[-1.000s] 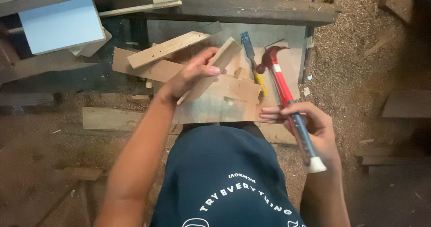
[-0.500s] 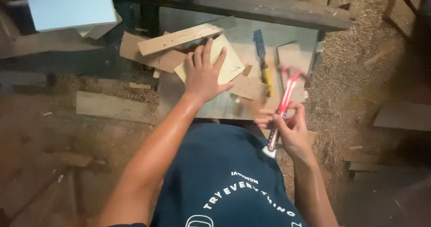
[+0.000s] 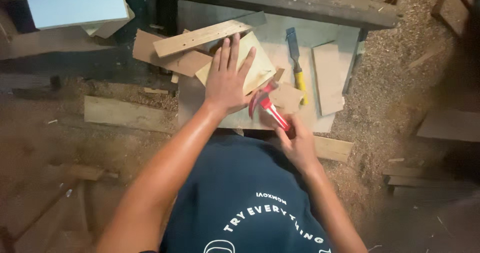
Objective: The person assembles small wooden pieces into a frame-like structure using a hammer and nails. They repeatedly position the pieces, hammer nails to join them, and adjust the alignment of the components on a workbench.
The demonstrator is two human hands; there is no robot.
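Note:
My left hand (image 3: 227, 78) lies flat, fingers spread, on a pale square piece of wood (image 3: 257, 63) on a grey board (image 3: 320, 30). My right hand (image 3: 297, 143) is closed around the red handle of a claw hammer (image 3: 267, 105); its head is blurred, just right of my left thumb and low over the board. A small brown offcut (image 3: 289, 97) lies beside the hammer head.
A chisel with a yellow handle (image 3: 296, 65) lies on the board. A flat brown panel (image 3: 327, 78) sits to its right. A long wooden strip (image 3: 202, 37) and cardboard scraps lie left of my hand. A light blue sheet (image 3: 75, 3) is far left. Sawdust covers the floor.
My left hand flattened onto the pale wood piece. My right hand slid up the hammer's handle and swung the head in towards the wood beside my left thumb.

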